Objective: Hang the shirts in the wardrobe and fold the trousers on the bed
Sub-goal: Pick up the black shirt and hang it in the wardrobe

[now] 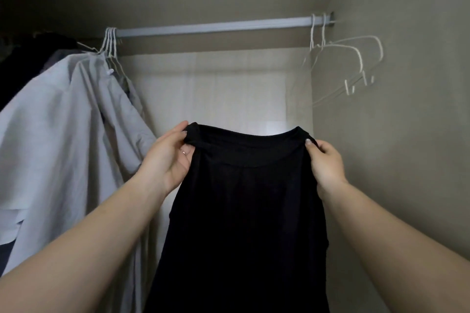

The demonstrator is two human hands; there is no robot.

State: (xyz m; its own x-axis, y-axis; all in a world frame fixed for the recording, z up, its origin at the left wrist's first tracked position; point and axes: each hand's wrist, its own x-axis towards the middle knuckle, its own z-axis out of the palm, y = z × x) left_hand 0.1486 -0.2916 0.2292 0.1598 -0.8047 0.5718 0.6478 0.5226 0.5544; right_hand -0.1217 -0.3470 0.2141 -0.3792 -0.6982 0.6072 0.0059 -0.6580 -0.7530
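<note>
I hold a black shirt (244, 211) up in front of the open wardrobe, its neckline stretched between my hands and its body hanging straight down. My left hand (169, 160) pinches the left shoulder of the shirt. My right hand (326, 165) grips the right shoulder. Above runs the white wardrobe rail (213, 26). Two empty white wire hangers (356, 58) hang at the rail's right end. No hanger shows inside the black shirt.
Pale grey shirts (63, 134) hang on white hangers at the rail's left end, with dark clothes (23, 63) behind them. The wardrobe's side wall (407, 109) stands close on the right. The back panel (216, 94) is lit.
</note>
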